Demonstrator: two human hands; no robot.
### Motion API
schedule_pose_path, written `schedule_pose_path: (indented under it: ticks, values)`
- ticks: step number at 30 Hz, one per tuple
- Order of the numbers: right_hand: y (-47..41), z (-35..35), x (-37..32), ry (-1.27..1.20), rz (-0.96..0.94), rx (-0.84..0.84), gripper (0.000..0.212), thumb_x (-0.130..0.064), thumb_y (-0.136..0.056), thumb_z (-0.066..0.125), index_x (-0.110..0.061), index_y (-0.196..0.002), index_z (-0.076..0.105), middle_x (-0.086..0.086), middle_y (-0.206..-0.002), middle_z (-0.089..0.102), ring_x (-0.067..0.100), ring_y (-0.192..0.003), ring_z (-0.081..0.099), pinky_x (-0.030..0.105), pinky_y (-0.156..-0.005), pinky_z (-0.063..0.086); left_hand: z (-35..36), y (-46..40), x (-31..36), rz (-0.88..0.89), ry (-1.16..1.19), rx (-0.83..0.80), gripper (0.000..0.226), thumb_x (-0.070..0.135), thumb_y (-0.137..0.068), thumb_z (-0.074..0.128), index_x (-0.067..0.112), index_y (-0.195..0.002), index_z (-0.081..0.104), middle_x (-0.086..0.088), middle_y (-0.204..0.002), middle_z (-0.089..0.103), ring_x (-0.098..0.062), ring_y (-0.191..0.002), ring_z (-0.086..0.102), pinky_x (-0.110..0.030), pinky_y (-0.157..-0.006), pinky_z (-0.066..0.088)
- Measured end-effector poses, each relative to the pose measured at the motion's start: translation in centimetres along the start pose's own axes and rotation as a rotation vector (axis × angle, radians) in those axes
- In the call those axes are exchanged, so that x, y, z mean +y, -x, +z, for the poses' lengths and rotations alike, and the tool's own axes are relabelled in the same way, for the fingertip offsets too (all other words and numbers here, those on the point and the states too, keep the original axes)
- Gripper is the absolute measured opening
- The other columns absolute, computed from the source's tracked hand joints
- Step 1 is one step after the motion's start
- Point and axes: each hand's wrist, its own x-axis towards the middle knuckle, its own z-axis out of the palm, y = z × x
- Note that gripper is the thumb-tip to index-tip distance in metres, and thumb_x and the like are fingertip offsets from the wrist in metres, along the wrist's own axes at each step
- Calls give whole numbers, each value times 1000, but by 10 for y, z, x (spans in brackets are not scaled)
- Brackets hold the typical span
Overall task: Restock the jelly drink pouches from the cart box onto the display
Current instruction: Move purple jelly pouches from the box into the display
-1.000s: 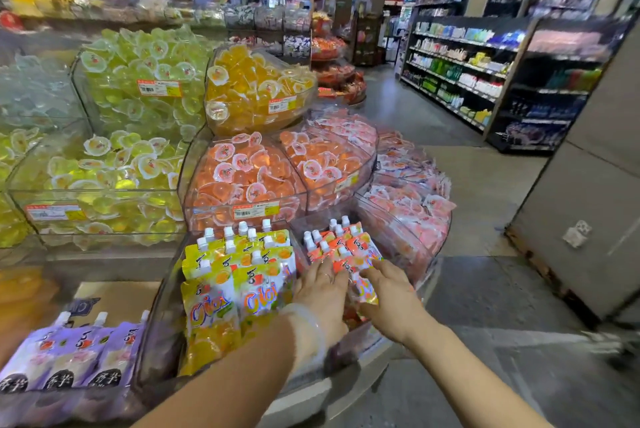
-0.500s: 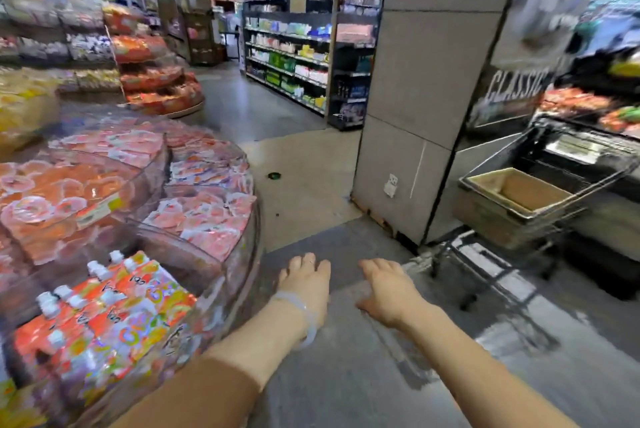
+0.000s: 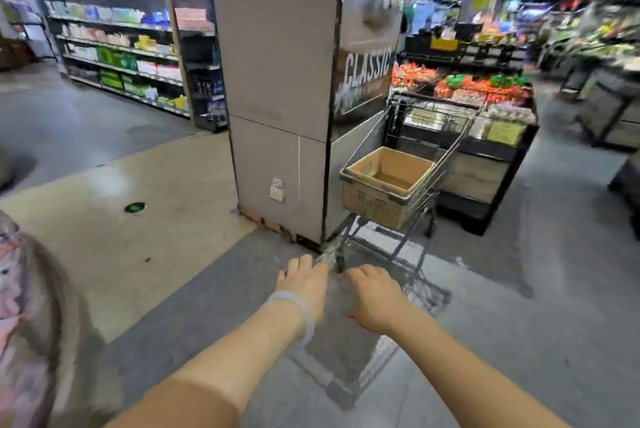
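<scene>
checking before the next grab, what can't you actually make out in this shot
- Cardboard box in the cart, head view: its near wall hides most of the floor; no pouches visible.
- Display, head view: cut off by the left edge and blurred.
- Shelf goods behind: blurred, labels unreadable.
- Left hand and right hand: palms face down, unseen.

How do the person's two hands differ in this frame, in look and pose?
The left hand wears a pale bracelet at the wrist; the right hand has a bare wrist. The left hand reaches slightly farther forward, its fingertips nearer the cart than the right hand's. Both are empty, palms down with fingers relaxed, extended toward the cart holding the cardboard box.
</scene>
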Motion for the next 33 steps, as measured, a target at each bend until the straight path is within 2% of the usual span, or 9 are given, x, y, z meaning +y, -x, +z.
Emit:
schedule_pose_path:
  ticks: [7,12,16,23,28,33]
  values:
    - [-111,-47,56,-46,161,35,66,-38,-86,63,-16,-141,33,8,-141,39,30,-130,35,40,-106,36,-55,-150,-3,117,-11,-6,78,28,-79,71,15,-142,25,-10,-142,25,-33,-132,25,-41,-106,31]
    - [-164,-43,106,-91,254,23,64,-35,-87,61,-17,-141,33,8,-140,40,31,-128,37,41,-106,36,-50,-235,25,207,-25,-117,84,27,-81,68,18,-147,17,-10,-147,19,-34,-136,19,-44,-110,31]
    - [-220,-53,159,-106,288,23,62,-29,-87,60,-15,-140,33,8,-141,39,30,-129,36,40,-105,37,-49,-310,53,248,-53,-127,86,31,-78,71,20,-145,20,-8,-149,19,-34,-137,19,-47,-109,33]
    - [-351,-91,260,-120,249,37,60,-30,-85,62,-15,-138,37,8,-139,41,31,-128,39,39,-105,38,-93,-460,93,209,-56,-99,80,34,-79,70,18,-143,24,-9,-144,25,-31,-134,24,-41,-108,33]
    - [-429,-138,328,-102,238,75,57,-33,-86,61,-14,-135,39,9,-136,43,32,-125,40,40,-101,39,-133,-549,110,170,-11,-30,75,29,-82,66,17,-143,25,-9,-144,27,-30,-135,24,-40,-109,33]
    - [-485,-142,372,-151,236,17,59,-36,-87,62,-15,-136,37,8,-138,41,33,-125,39,40,-99,40,-130,-615,125,124,-64,-109,74,26,-79,67,17,-140,28,-8,-140,30,-29,-131,30,-38,-105,37]
